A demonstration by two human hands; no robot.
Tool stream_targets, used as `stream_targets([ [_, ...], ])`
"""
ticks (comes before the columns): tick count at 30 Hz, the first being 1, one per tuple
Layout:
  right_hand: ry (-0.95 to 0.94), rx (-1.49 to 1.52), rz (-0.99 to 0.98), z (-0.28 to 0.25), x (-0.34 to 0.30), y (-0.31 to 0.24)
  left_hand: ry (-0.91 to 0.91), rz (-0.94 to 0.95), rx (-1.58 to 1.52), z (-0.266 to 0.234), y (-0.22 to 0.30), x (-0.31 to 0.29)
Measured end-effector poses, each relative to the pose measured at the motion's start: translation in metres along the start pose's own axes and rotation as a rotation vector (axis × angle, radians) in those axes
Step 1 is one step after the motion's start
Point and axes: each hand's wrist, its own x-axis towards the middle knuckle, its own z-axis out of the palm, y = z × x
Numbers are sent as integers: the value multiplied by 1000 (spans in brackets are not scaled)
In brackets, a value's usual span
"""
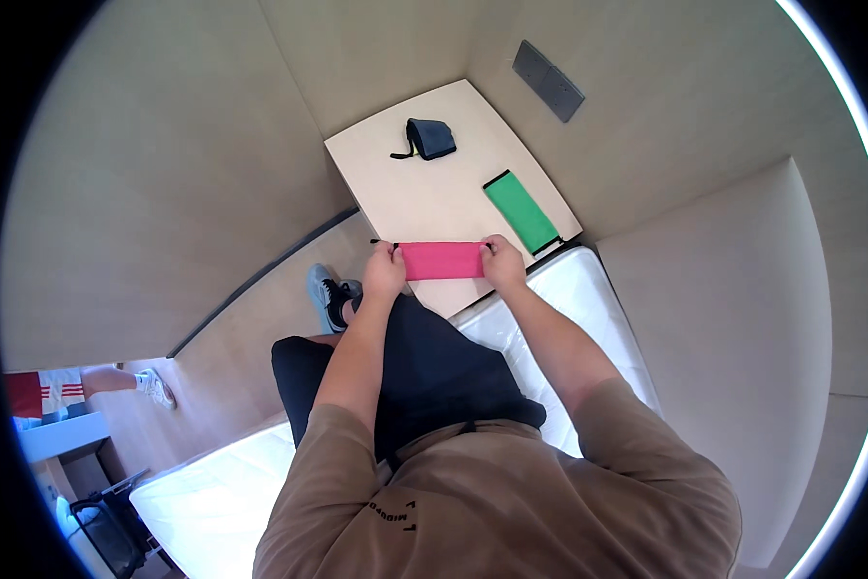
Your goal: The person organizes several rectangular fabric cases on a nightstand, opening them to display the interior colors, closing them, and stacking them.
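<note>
Two hands (385, 270) (503, 263) on pink fabric (442, 261)

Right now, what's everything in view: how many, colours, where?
Table: one, pale, ahead
Pink piece: one, pink, over table's near end
Green piece: one, green, table's right
Dark pouch: one, blue-grey, table's far end
Wall plate: one, grey, upper right
White padding: count unclear, white, lower left, centre right
Walls: several, beige, around
Floor: one, brownish, left
Black item: one, black, lower left
Other person's leg: one, white shoe, far left
Shirt: one, brown, bottom
Legwear: one, dark, centre
Shoe: at least one, grey, left
Left hand, right hand: one each, gripping pink piece
</note>
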Motion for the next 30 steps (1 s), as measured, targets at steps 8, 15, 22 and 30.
stream_targets([
  [8, 91, -311, 160, 2, -23, -27, 79, -154, 385, -20, 37, -24],
  [15, -35, -342, 261, 6, -36, -54, -25, -184, -131, -24, -10, 3],
  [22, -267, 607, 227, -7, -55, -59, 214, 294, -485, -37, 48, -33],
  [30, -653, 1441, 275, -49, -97, -108, 151, 784, -166, -70, 133, -139],
])
